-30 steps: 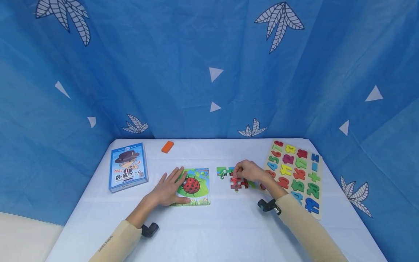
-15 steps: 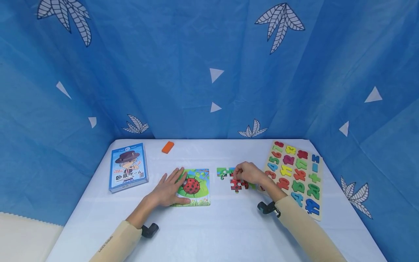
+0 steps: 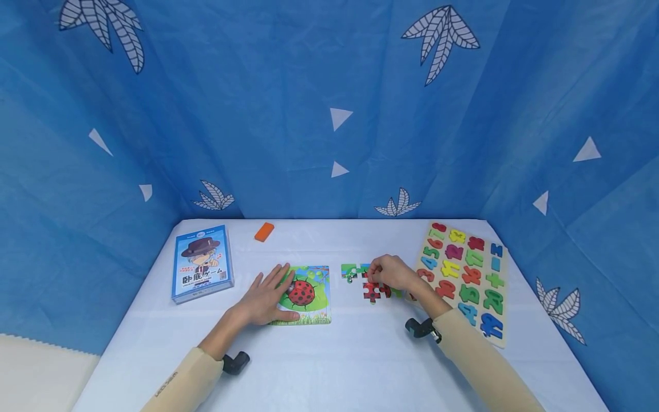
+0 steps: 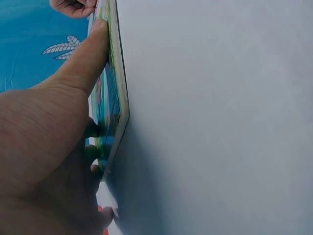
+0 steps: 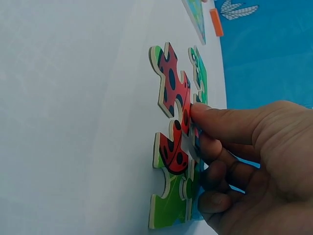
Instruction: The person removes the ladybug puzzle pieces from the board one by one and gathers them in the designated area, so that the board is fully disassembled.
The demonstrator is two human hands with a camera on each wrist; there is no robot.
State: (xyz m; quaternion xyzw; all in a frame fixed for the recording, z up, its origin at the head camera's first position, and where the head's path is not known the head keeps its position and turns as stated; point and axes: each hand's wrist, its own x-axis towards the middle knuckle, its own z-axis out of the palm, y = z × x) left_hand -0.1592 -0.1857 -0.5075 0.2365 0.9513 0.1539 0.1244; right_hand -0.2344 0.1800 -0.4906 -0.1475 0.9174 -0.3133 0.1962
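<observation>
My left hand (image 3: 265,298) rests flat with spread fingers on a square ladybug puzzle board (image 3: 320,297), covering its left side. In the left wrist view, the thumb (image 4: 88,56) lies along the board's grassy edge. Right of the board, my right hand (image 3: 395,272) pinches a red, black-spotted puzzle piece (image 5: 171,83) between thumb and fingers. Seen from the right wrist, a red-and-green piece (image 5: 173,152) lies close beside it, and green pieces (image 5: 201,73) sit behind. The hand partly hides the far pieces.
A number board (image 3: 460,274) with raised coloured figures lies at the right, close under the right wrist. At the left stands a blue game box (image 3: 202,263). An orange block (image 3: 264,232) lies at the back. Blue patterned cloth (image 3: 329,143) rises behind the white table (image 3: 329,366).
My right hand has dipped very slightly, and the red piece at its fingertips now sits lower among the others. The left hand stays put on the board.
</observation>
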